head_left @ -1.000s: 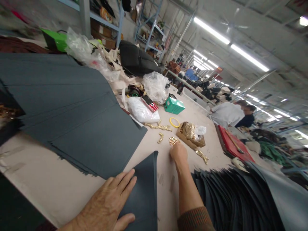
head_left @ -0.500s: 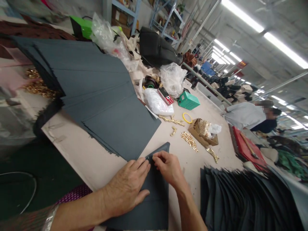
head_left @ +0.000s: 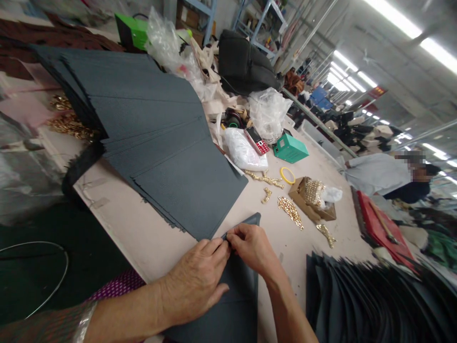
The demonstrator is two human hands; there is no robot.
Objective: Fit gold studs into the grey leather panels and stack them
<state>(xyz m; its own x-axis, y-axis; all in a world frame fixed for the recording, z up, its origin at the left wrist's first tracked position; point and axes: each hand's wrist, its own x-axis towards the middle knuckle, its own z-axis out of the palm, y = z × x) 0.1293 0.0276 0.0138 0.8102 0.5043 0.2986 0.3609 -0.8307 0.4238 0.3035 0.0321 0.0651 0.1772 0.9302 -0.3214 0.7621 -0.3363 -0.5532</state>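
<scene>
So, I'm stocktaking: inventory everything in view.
Table: one, beige, centre
Near panel: one, grey, foreground
Panel stack: one, grey, left
Panel bundle: one, grey, right
Gold clusters: several, gold, centre
Carton: one, brown, centre right
Ring: one, yellow, near carton
Phone: one, red-black, on white bag
Box: one, teal, right of phone
Hammer: one, brown, on red slab
Lights: several, white, overhead
Clutter: uncounted, mixed, background
Left hand: one, bare, on near panel
Right hand: one, bare, at near panel

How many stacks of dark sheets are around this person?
2: a fanned stack beyond the left hand, and a second stack at lower right, cut off by the picture's edge. Others may be hidden.
</scene>
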